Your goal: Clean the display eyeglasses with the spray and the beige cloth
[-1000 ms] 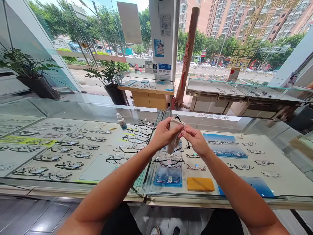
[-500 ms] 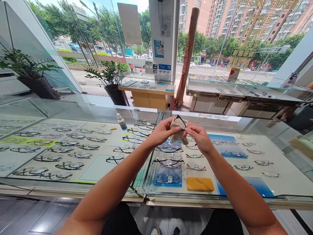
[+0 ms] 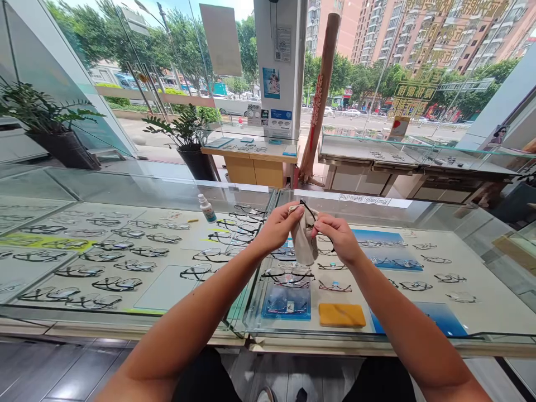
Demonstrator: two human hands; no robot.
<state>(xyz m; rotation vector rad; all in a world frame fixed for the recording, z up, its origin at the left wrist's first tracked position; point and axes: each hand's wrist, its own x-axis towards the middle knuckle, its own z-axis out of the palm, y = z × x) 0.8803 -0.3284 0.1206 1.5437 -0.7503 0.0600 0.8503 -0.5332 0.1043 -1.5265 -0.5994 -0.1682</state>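
Observation:
A beige cloth (image 3: 305, 243) hangs from my left hand (image 3: 281, 226), whose fingers are closed on its upper part. The cloth lies against a pair of dark-framed eyeglasses (image 3: 310, 210), covering much of the front. My right hand (image 3: 337, 234) pinches the eyeglasses at the frame, close beside the cloth. Both hands are above the glass counter (image 3: 288, 329). Under the glass near them lie several other eyeglasses (image 3: 288, 276). To the left of my hands a small white spray bottle (image 3: 206, 208) with a blue label stands on the counter.
A yellow-orange case (image 3: 342, 315) lies near the counter's front edge. Rows of eyeglasses fill the left display case (image 3: 117, 283). Beyond the counter stand a potted plant (image 3: 196, 159), a wooden post (image 3: 320, 100) and more display counters (image 3: 368, 148).
The cloth, bunched around the lens before, now hangs down longer and hides more of the eyeglasses. My left hand has shifted slightly and its fingers sit higher on the cloth.

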